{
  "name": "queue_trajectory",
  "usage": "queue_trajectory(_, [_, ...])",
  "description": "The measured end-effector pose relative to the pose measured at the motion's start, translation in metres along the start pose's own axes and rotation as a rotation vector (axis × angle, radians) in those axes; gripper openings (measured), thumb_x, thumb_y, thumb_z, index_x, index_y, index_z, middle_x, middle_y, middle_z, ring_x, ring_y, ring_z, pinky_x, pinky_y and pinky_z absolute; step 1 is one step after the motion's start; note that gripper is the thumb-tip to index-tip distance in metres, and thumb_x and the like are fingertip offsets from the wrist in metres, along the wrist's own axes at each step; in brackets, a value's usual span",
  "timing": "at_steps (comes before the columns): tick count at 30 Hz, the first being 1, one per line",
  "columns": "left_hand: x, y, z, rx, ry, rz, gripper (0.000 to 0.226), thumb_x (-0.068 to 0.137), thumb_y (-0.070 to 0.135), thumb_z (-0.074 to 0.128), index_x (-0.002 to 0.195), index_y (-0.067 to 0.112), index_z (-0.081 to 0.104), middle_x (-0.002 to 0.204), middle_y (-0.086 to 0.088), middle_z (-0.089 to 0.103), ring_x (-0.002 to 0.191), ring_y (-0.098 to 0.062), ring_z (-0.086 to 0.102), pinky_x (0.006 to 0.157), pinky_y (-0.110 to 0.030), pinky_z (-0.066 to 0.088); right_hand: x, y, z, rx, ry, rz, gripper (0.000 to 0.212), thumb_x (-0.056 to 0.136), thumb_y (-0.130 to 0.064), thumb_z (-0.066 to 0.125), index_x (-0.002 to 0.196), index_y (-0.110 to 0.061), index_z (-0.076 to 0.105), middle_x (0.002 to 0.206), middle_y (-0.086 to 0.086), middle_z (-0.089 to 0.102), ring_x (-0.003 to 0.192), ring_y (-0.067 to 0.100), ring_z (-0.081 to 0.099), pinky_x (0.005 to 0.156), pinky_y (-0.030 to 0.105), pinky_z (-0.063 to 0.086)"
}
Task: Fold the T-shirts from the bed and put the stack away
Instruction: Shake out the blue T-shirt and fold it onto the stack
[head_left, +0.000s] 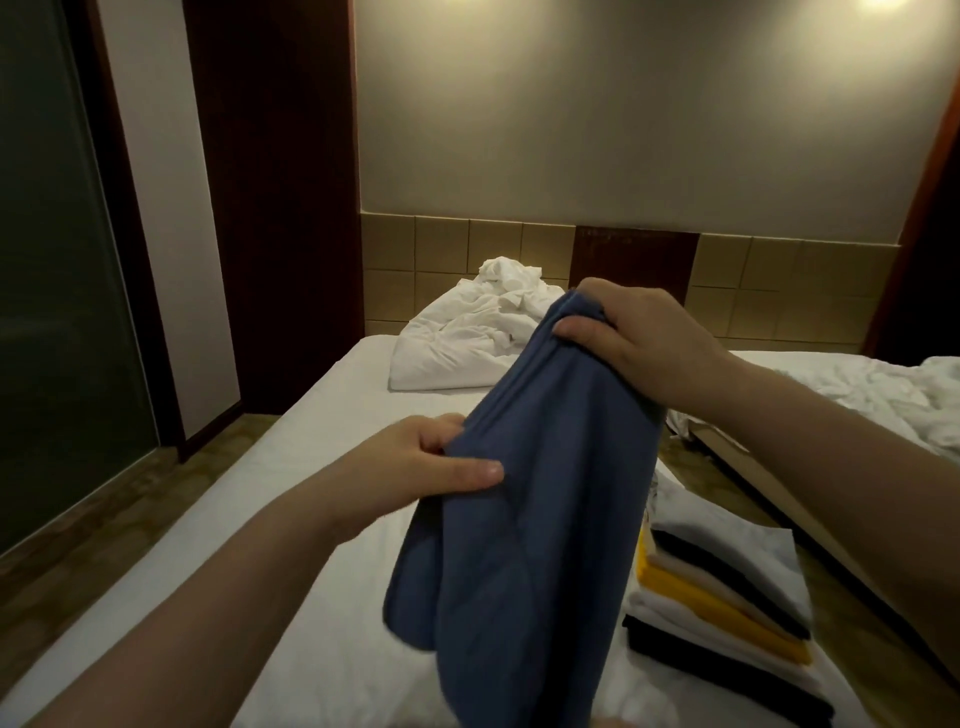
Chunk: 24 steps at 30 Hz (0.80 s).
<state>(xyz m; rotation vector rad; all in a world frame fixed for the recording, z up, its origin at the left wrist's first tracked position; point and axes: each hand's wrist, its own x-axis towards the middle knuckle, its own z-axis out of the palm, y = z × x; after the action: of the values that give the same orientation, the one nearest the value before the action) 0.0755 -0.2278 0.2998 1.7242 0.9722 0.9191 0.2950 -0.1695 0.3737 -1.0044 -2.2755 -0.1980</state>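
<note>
A: Location of the blue T-shirt (519, 493)?
B: Lifted clear of the bed (260, 519), hanging bunched between both hands, lower end drooping toward the mattress near the viewer.
A: State of the left hand (431, 462)?
B: Closed on the garment's left edge, thumb laid flat across the front of the cloth, fingers curled behind.
A: And the right hand (639, 338)?
B: Higher and farther off, fingers and thumb gathered round a bunched top corner; nothing else held.
A: Reason for the raised, two-point grip?
B: Probably for straightening under the cloth's own weight and for finding the edges before laying flat; judged an early step of this fold.
A: Position of the stack of folded T-shirts (727, 597)?
B: On the bed's right side, just beside and partly behind the hanging garment; white, black, beige and yellow layers, edges roughly squared. Likely placed within reach for receiving the next piece without a step.
A: Elsewhere?
B: Crumpled white bedding (467, 338) at the far end of the bed, well apart from the work; a second bed (857, 389) with rumpled sheets to the right, across a gap of floor.
</note>
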Motion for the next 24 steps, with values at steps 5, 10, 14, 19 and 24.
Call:
queue_trajectory(5, [-0.003, -0.021, 0.018, -0.006, 0.038, -0.085, 0.01, 0.081, 0.021, 0.067, 0.089, 0.026, 0.067, 0.082, 0.017, 0.072, 0.08, 0.0, 0.067, 0.063, -0.011, 0.05, 0.0, 0.002, -0.004, -0.005, 0.06, 0.018, 0.03, 0.096, -0.035, 0.043, 0.106, -0.012, 0.058, 0.097, -0.001, 0.058, 0.085, 0.014, 0.052, 0.068, 0.009, 0.033])
queue_trajectory(10, [-0.005, -0.047, 0.032, 0.036, 0.05, -0.082, 0.039, 0.071, 0.04, 0.075, 0.098, 0.013, 0.069, 0.094, 0.004, 0.072, 0.088, -0.01, 0.067, 0.077, -0.025, 0.056, 0.0, 0.003, -0.004, 0.037, 0.154, 0.085, 0.021, 0.097, -0.034, 0.043, 0.1, -0.016, 0.054, 0.081, -0.012, 0.05, 0.071, -0.003, 0.045, 0.063, 0.001, 0.031])
queue_trajectory(14, [-0.004, -0.059, 0.057, 0.212, 0.003, 0.012, 0.056, 0.059, 0.051, 0.071, 0.093, 0.007, 0.071, 0.104, 0.003, 0.063, 0.091, -0.012, 0.064, 0.085, -0.034, 0.054, -0.005, 0.001, 0.011, 0.09, 0.23, 0.121, 0.023, 0.097, -0.034, 0.044, 0.098, -0.014, 0.056, 0.077, -0.018, 0.047, 0.071, -0.003, 0.045, 0.063, 0.005, 0.032])
queue_trajectory(19, [-0.001, -0.067, 0.054, 0.068, 0.171, 0.046, 0.006, 0.08, 0.022, 0.071, 0.085, 0.024, 0.072, 0.103, 0.014, 0.065, 0.094, -0.008, 0.063, 0.085, -0.029, 0.053, -0.006, 0.003, 0.013, 0.101, 0.221, 0.127, 0.023, 0.096, -0.034, 0.045, 0.102, -0.015, 0.056, 0.079, -0.013, 0.048, 0.073, -0.004, 0.046, 0.065, 0.011, 0.033])
queue_trajectory(24, [-0.011, -0.068, 0.053, 0.044, -0.051, 0.056, 0.01, 0.078, 0.011, 0.073, 0.088, 0.012, 0.071, 0.112, 0.0, 0.058, 0.102, -0.016, 0.06, 0.087, -0.033, 0.053, -0.006, 0.017, 0.005, 0.098, 0.263, 0.178, 0.018, 0.098, -0.031, 0.044, 0.104, -0.019, 0.056, 0.078, -0.024, 0.043, 0.071, -0.008, 0.043, 0.062, 0.006, 0.028])
